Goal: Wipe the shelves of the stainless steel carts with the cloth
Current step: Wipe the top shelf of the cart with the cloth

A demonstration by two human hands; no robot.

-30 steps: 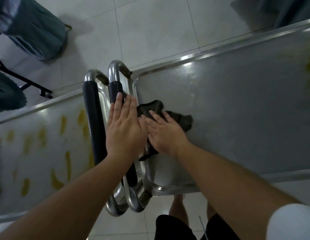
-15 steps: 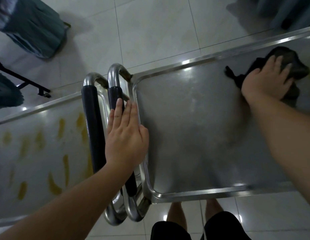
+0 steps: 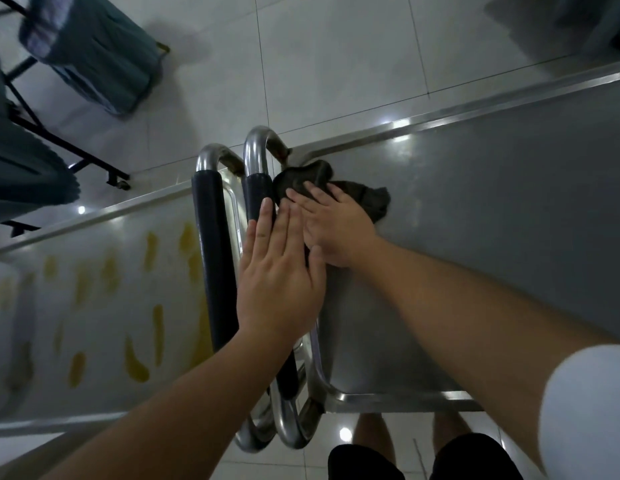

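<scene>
Your right hand (image 3: 336, 226) presses the cloth (image 3: 339, 194) on the shelf (image 3: 492, 220), fingers spread. Your left hand (image 3: 279, 275) lies flat on the handle (image 3: 258, 192), fingers together.

Pale glossy tiled floor (image 3: 336, 64) with ceiling light glare spots, teal fabric bundle (image 3: 93, 53) on a black metal frame (image 3: 66, 161) at upper left, more blurred dark fabric (image 3: 592, 26) at upper right
</scene>
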